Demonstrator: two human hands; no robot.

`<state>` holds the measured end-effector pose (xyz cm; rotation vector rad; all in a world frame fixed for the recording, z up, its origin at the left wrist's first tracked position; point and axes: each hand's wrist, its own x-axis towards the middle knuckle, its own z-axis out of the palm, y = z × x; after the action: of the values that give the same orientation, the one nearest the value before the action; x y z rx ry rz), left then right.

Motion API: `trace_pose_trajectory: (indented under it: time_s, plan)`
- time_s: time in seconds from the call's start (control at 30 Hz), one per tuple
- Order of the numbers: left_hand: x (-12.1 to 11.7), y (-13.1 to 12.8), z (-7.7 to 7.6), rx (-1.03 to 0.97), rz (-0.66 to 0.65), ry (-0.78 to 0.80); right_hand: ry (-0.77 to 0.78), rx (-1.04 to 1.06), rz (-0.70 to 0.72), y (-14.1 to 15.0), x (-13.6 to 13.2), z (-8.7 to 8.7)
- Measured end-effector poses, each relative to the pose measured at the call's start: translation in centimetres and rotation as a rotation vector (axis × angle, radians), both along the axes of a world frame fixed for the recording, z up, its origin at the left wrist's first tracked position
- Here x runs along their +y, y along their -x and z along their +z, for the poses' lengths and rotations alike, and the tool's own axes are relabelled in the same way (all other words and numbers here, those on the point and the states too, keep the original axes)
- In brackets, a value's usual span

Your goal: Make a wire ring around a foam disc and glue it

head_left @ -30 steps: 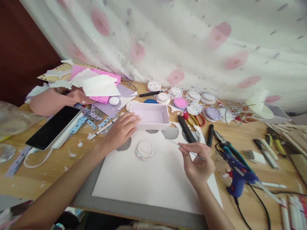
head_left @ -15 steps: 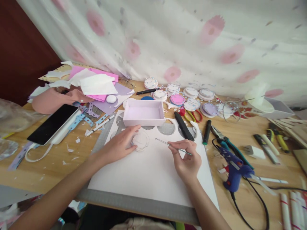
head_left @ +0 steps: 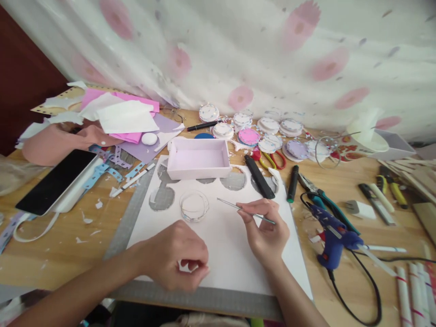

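My left hand [head_left: 177, 256] is curled over the near part of a white sheet [head_left: 225, 245], thumb and fingers pinched together. What they pinch, if anything, is too small to make out. Between thumb and fingers, my right hand [head_left: 265, 227] grips a thin pointed metal tool [head_left: 235, 205], its tip aimed left above the sheet. Just left of that tip lies a round white disc [head_left: 194, 205] ringed by a thin strand with tiny bluish specks, which neither hand touches. Round holes have been cut along the sheet's far edge.
A pale lilac box [head_left: 199, 170] stands on the sheet's far side. Behind it sit several decorated discs [head_left: 269, 143]. At right are a blue glue gun [head_left: 332, 245], pliers [head_left: 327, 204] and a black marker [head_left: 293, 184]. A phone [head_left: 57, 179] and paper scraps [head_left: 126, 118] lie left.
My left hand has left the round disc and come back toward the near edge, its fingers closing into a pinch. The right hand keeps its tool almost in place. The view has shifted slightly.
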<state>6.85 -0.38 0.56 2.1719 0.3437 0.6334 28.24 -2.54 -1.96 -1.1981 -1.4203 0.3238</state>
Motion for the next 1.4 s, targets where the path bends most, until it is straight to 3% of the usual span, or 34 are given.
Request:
trace_pose_trajectory:
  time_s: [0.13, 0.27, 0.4, 0.53, 0.8, 1.03, 1.1, 1.23, 1.4]
  plan:
    - [1.4, 0.2, -1.7, 0.083, -0.040, -0.018, 0.065, 0.126, 0.036, 0.0, 0.1, -0.2]
    - [3.3, 1.6, -3.0, 0.162, 0.110, -0.142, 0.155, 0.269, 0.057, -0.1, 0.1, -0.2]
    - [3.6, 2.2, -3.2, 0.109, 0.278, -0.132, 0.185, 0.341, 0.117, -0.1, 0.0, 0.0]
    - [2.5, 1.6, -3.2, 0.065, 0.335, 0.015, 0.216, 0.369, 0.201, 0.2, -0.2, 0.3]
    - [1.6, 0.8, -2.1, 0.080, 0.283, 0.293, 0.328, 0.291, 0.332, 1.2, -0.7, 0.7]
    - [1.7, 1.1, -1.4, 0.092, 0.145, 0.888, 0.326, 0.366, 0.294, 1.4, -0.7, 0.6]
    - [1.8, 1.0, -1.5, 0.065, 0.133, 0.995, 0.321, 0.428, 0.273, 1.2, -0.7, 0.3]
    - [1.9, 0.9, -1.8, 0.017, 0.176, 1.021, 0.321, 0.516, 0.253, 0.9, -0.6, -0.2]
    - [1.9, 0.8, -1.9, 0.048, 0.196, 0.899, 0.345, 0.501, 0.289, 0.7, -0.6, -0.2]
